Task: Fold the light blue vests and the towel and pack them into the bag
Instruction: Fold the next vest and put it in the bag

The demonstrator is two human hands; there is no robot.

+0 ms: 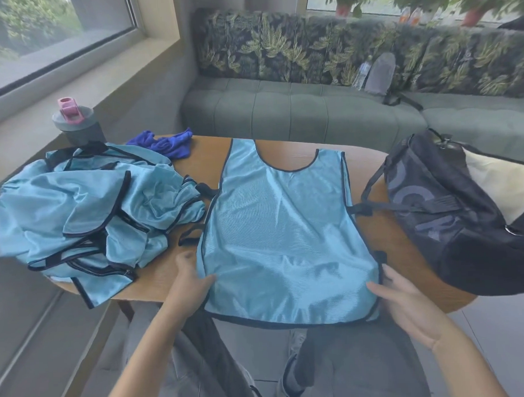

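At the centre of the oval wooden table point(212, 158), a light blue mesh vest with dark piping point(282, 227) lies spread flat, neckline toward twelve o'clock and hem hanging over the near edge at six, probably so the fabric is smooth before the first fold. The left hand point(189, 278) grips the hem corner at seven o'clock, thumb on top of the cloth; the right hand point(403, 294) holds the opposite corner at five, thumb over the cloth and fingers seemingly tucked beneath the edge. The hands sit well apart, keeping the hem taut. At nine o'clock a crumpled heap of matching light blue vests point(86, 210) waits unfolded, and just beyond it, near eleven, lies a bunched royal-blue towel point(166, 142). The black duffel bag point(451, 215) rests at three o'clock, within reach for packing. A grey shaker bottle with a pink lid point(77, 121) stands at ten.
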